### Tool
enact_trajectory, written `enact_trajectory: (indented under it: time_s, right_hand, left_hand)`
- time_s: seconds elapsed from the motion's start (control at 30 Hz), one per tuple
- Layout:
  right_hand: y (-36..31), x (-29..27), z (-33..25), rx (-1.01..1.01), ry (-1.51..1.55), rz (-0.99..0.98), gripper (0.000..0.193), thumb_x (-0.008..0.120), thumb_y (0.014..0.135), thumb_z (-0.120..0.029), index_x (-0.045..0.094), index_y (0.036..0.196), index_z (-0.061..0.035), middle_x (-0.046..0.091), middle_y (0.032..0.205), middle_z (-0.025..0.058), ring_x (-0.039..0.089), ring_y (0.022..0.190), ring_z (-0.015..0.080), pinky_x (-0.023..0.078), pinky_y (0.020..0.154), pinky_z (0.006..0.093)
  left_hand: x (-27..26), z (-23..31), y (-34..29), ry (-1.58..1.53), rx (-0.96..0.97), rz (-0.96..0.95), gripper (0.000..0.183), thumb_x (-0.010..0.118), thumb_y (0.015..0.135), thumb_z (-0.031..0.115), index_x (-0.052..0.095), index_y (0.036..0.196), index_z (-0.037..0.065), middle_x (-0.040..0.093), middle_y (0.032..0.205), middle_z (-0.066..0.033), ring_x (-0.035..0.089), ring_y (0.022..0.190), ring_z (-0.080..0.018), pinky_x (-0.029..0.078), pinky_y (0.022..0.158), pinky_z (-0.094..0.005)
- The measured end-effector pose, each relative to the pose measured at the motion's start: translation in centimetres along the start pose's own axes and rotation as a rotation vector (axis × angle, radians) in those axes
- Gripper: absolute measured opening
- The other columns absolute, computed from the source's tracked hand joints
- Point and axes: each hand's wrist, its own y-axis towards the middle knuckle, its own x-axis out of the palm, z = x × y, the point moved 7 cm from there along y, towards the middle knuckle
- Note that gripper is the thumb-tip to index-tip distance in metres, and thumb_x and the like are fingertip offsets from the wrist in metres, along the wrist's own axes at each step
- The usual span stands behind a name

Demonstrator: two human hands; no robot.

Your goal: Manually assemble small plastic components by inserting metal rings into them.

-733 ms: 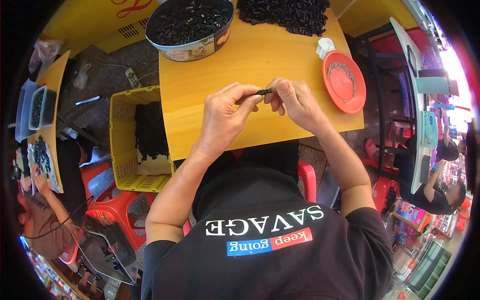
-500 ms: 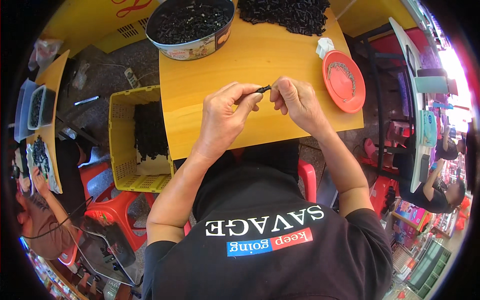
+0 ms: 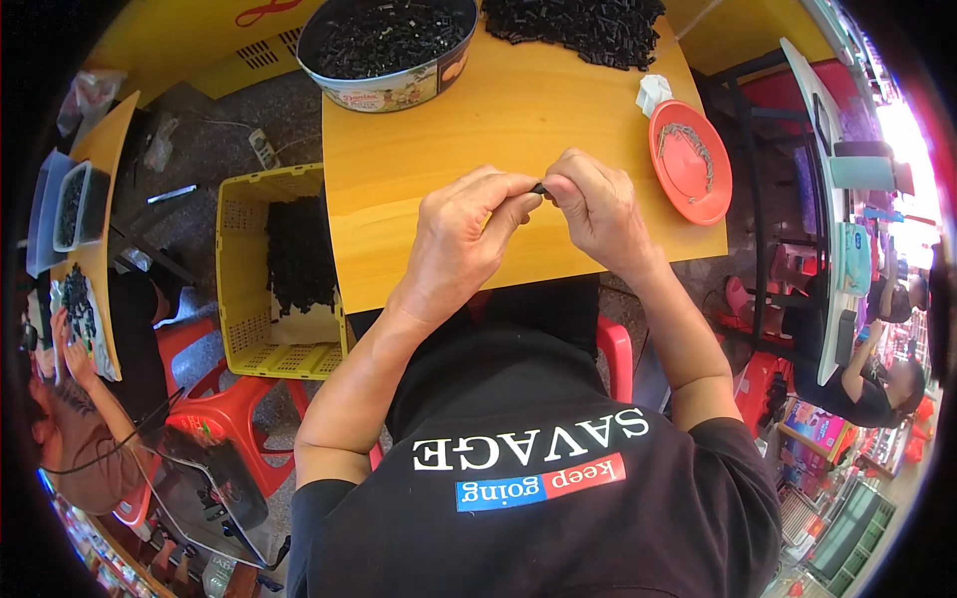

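Note:
Above the near part of the yellow table (image 3: 399, 209), my two hands meet at a small black piece (image 3: 538, 188), seemingly plastic. My left hand (image 3: 474, 224) pinches one end between thumb and fingers. From the other side, my right hand (image 3: 595, 204) closes its thumb and forefinger at the piece's other end. Most of the piece is hidden by fingertips, and I cannot make out whether the right hand holds something else tiny. To the right lies a red oval plate (image 3: 688, 184) with a row of small, thin greyish parts (image 3: 698, 145) along its far side.
At the far edge stand a round tub (image 3: 389, 97) of black pieces and a heap of black pieces (image 3: 578, 30). Crumpled white paper (image 3: 653, 93) touches the plate. A yellow crate (image 3: 239, 269) with black pieces stands left of the table. Other people sit at tables on both sides.
My hands have come together; the right thumb and forefinger now close on the piece's end, and less of it shows. The view has shifted slightly.

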Motion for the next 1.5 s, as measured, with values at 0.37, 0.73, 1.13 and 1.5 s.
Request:
enact_trajectory:
  time_s: [0.37, 0.73, 1.13, 1.5]
  right_hand:
    - [-1.5, 0.7, 1.5, 0.295, 0.233, -0.083, 0.036, 0.052, 0.106, -0.031, 0.061, 0.091, 0.0010, 0.060, 0.074, 0.0089, 0.061, 0.060, 0.0209, 0.048, 0.056, 0.0336]
    - [-5.2, 4.8, 2.2, 0.761, 1.456, -0.101, 0.049, 0.060, 0.099, -0.048, 0.062, 0.118, -0.0025, 0.060, 0.095, 0.0026, 0.055, 0.080, 0.0125, 0.054, 0.072, 0.0327]
    - [-5.8, 4.8, 2.4, 0.741, 1.635, -0.115, 0.026, 0.078, 0.088, -0.020, 0.068, 0.109, -0.0080, 0.061, 0.086, 0.0013, 0.053, 0.074, 0.0114, 0.045, 0.067, 0.0287]
    - [-4.1, 5.6, -0.3, 0.667, 1.617, -0.210, 0.027, 0.081, 0.082, -0.018, 0.062, 0.098, -0.0066, 0.065, 0.092, 0.0039, 0.068, 0.081, 0.0160, 0.058, 0.075, 0.0300]
  left_hand:
    - [-0.3, -1.1, -0.5, 0.017, -0.009, 0.054, 0.013, 0.071, 0.086, -0.002, 0.070, 0.098, -0.002, 0.066, 0.081, -0.0124, 0.066, 0.073, -0.0240, 0.052, 0.065, -0.0322]
    - [0.6, 0.3, 0.0, -0.063, 0.133, 0.031, 0.024, 0.070, 0.084, -0.007, 0.073, 0.105, 0.003, 0.061, 0.118, -0.0118, 0.065, 0.095, -0.0211, 0.055, 0.080, -0.0316]
    - [0.1, 2.2, -0.4, 0.067, 0.266, -0.088, 0.027, 0.073, 0.081, -0.005, 0.070, 0.106, 0.004, 0.065, 0.110, -0.0127, 0.068, 0.095, -0.0297, 0.056, 0.077, -0.0360]
    - [-1.1, 3.2, -0.1, -0.082, 0.276, -0.204, 0.027, 0.079, 0.072, -0.003, 0.071, 0.096, 0.008, 0.067, 0.104, -0.0059, 0.063, 0.090, -0.0245, 0.052, 0.075, -0.0334]
